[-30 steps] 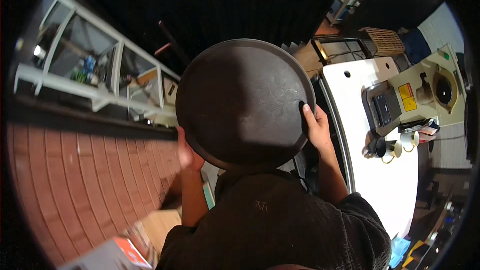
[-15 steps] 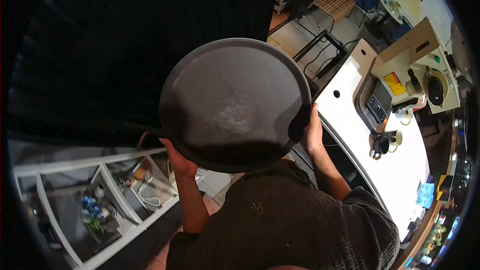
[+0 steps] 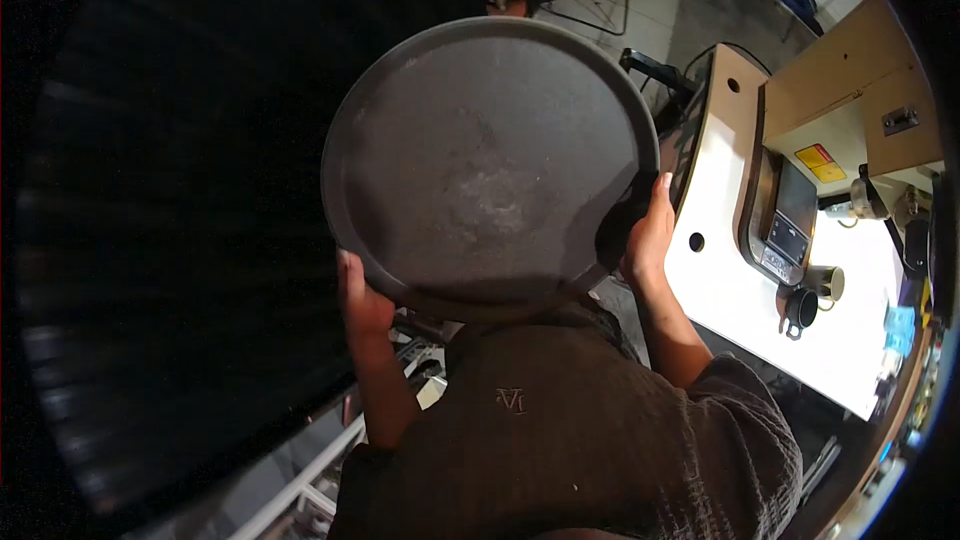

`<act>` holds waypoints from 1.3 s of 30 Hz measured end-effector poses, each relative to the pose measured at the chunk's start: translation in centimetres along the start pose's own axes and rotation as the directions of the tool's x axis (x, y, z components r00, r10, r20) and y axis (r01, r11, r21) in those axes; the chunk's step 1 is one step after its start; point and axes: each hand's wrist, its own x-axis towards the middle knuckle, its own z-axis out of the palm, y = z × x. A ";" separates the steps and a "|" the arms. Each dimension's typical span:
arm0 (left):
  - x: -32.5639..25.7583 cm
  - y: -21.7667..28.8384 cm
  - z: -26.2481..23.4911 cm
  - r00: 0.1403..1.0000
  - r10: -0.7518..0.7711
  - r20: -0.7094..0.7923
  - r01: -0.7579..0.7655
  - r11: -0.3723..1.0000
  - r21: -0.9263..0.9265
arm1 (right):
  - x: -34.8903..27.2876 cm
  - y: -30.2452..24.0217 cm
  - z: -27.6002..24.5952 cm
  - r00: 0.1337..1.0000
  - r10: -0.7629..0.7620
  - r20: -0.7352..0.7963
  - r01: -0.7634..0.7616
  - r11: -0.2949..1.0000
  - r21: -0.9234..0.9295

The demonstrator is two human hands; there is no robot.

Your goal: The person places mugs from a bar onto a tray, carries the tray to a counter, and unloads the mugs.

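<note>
Dark round tray (image 3: 480, 160) is held up at chest height, left hand (image 3: 360, 295) and right hand (image 3: 648, 235) each curled closed on opposite rims, so this looks like mid-carry beside the white counter (image 3: 740, 290), needing a level, steady grip.

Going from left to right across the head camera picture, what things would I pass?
Left hand → round dark tray → right hand → white counter → black mug → pale mug.

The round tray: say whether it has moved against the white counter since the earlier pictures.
Yes. The round tray, gripped by the left hand and right hand, now overlaps the white counter edge less.
</note>
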 end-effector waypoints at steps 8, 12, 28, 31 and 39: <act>17.4 -2.1 6.5 0.903 -0.200 0.380 0.131 0.971 0.201 | 1.8 -3.2 1.0 0.919 -0.168 -0.357 0.191 0.981 0.030; 24.3 -3.1 11.4 0.799 -0.316 0.512 0.207 0.943 0.259 | -1.2 -3.9 1.9 0.862 -0.285 -0.420 0.236 0.957 -0.167; 39.5 -14.1 32.0 0.354 -0.718 0.599 0.560 0.676 0.479 | 0.4 -5.4 6.3 0.733 -0.500 -0.461 0.375 0.863 -0.340; 40.1 -12.9 38.2 0.403 -0.691 0.600 0.423 0.722 0.548 | 4.4 -5.3 5.1 0.758 -0.463 -0.460 0.394 0.887 -0.242; 51.0 -16.6 48.0 0.369 -0.658 0.656 0.350 0.752 0.558 | 13.4 -9.5 3.6 0.795 -0.572 -0.202 0.502 0.807 -0.312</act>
